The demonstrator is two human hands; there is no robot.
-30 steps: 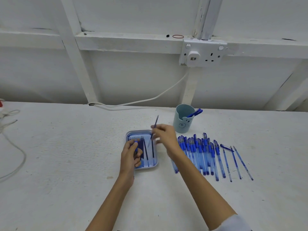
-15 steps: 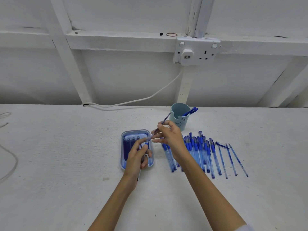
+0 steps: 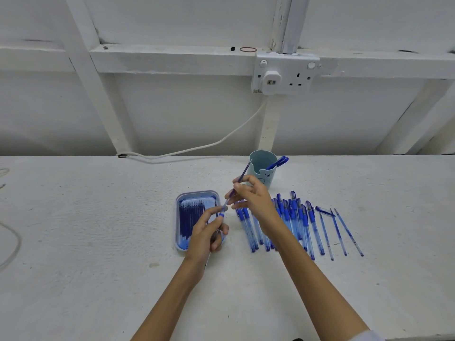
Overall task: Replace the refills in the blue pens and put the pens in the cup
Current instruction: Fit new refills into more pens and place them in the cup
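Note:
My left hand [image 3: 206, 233] grips a blue pen barrel [image 3: 220, 216] over the right edge of a small blue tray [image 3: 181, 200] that holds several dark refills [image 3: 190, 217]. My right hand [image 3: 253, 196] pinches a thin blue refill [image 3: 242, 177] whose lower end meets the barrel's open top; its upper end points toward the pale blue cup [image 3: 262, 172]. The cup stands at the back with pens [image 3: 278, 162] sticking out. A row of several blue pens [image 3: 295, 222] lies on the table to the right, partly hidden by my right forearm.
Loose refills [image 3: 342, 231] and a pen cap [image 3: 323, 210] lie at the right end of the row. A white cable [image 3: 197, 147] runs along the wall from a socket [image 3: 283, 75]. Another cable [image 3: 9, 239] loops at the table's left edge.
My right hand lifted the refill off the tray and tilted it down to the barrel. My left hand rose from the tray and turned the barrel's open end toward the refill.

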